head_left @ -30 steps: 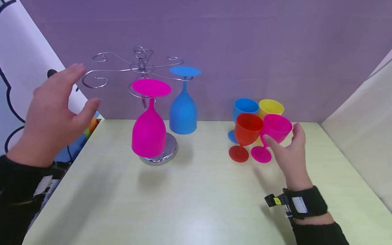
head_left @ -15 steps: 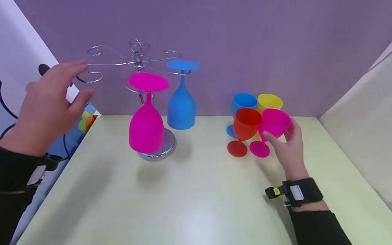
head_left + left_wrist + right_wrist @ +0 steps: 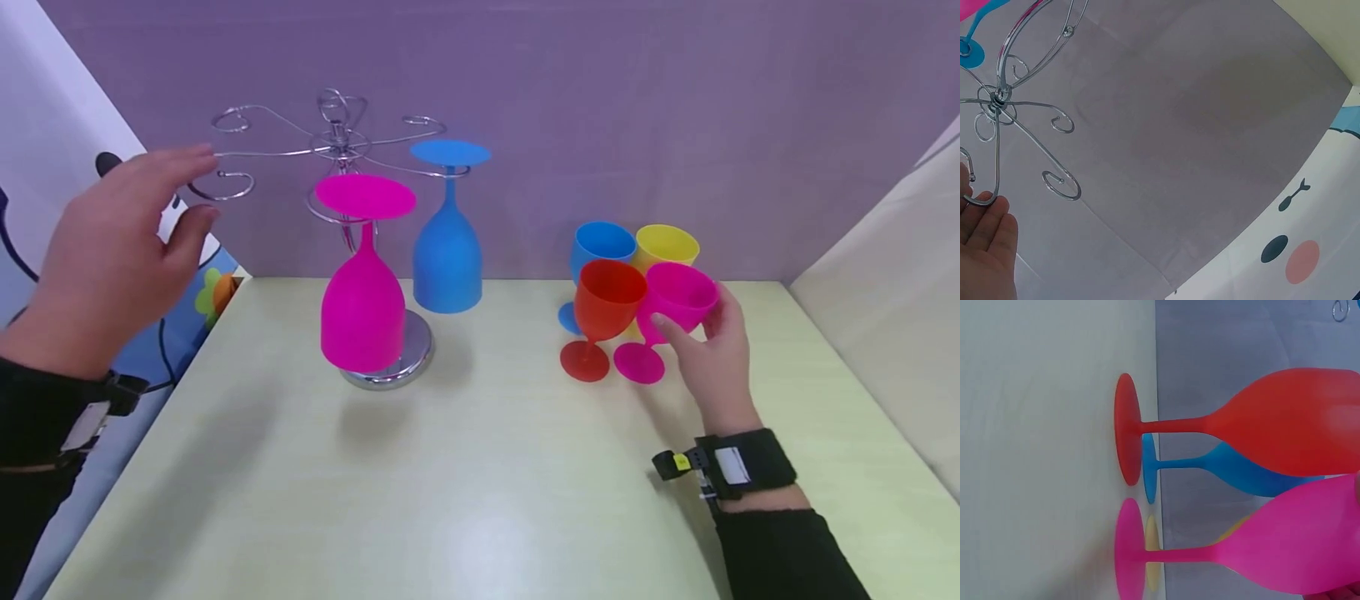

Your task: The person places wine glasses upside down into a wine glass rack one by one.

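Observation:
My right hand [image 3: 712, 358] holds the bowl of an upright pink goblet [image 3: 678, 292], thumb on the near side and fingers round the right. In the right wrist view its foot is close to the tabletop. Beside it stand a red goblet [image 3: 611, 296], a blue goblet [image 3: 600, 240] and a yellow goblet [image 3: 671, 242]. At the left, my left hand [image 3: 123, 250] touches the curled end of one arm of a chrome stemware rack [image 3: 999, 150] with extended fingertips. A pink goblet [image 3: 363, 317] and a blue goblet [image 3: 447, 267] hang upside down by their feet from the rack.
The rack's round chrome base [image 3: 401, 367] stands on a pale table [image 3: 465, 467]. A purple backdrop [image 3: 562, 117] rises behind the table, and a white panel [image 3: 892, 308] borders its right side. A printed cloth [image 3: 213, 292] hangs past the left edge.
My right fingers have closed round the pink goblet's bowl. The left hand has come up to the rack arm's curl. The head view has tilted slightly down.

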Tool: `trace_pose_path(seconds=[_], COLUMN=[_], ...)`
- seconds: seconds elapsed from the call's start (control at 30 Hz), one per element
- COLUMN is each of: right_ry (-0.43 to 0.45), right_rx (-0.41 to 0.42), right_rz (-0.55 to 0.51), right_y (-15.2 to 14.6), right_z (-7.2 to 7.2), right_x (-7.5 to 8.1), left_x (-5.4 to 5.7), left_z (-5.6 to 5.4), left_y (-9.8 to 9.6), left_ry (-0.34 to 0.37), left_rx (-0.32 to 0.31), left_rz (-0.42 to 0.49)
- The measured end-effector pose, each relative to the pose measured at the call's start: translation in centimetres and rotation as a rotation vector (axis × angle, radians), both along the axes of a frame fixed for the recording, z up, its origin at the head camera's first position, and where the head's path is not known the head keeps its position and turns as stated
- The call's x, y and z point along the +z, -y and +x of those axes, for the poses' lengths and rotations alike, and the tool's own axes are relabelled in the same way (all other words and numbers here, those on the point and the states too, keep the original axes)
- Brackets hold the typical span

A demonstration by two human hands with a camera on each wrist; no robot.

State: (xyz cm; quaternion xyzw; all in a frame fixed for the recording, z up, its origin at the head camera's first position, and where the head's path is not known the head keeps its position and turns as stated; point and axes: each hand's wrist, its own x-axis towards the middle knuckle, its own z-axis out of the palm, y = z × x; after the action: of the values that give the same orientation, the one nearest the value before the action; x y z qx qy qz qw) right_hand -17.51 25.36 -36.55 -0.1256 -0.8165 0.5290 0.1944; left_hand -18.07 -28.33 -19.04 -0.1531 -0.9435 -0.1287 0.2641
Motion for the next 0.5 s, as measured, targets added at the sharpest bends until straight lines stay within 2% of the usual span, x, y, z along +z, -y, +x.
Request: trace_pose_path(seconds=[0.23, 0.5], right_ry=[0.049, 0.053], right_rx=[-0.040, -0.111], right_rz=[-0.005, -0.101], right_y=[-0.3, -0.8], right_z=[0.3, 0.7], right_x=[0.4, 1.5], left_x=[-0.1, -0.1], left_z=[0.3, 0.3], left_y=[-0.2, -0.5], left_ry=[-0.009, -0.026], left_rx=[0.010, 0.009], left_rz=[0.002, 0.003])
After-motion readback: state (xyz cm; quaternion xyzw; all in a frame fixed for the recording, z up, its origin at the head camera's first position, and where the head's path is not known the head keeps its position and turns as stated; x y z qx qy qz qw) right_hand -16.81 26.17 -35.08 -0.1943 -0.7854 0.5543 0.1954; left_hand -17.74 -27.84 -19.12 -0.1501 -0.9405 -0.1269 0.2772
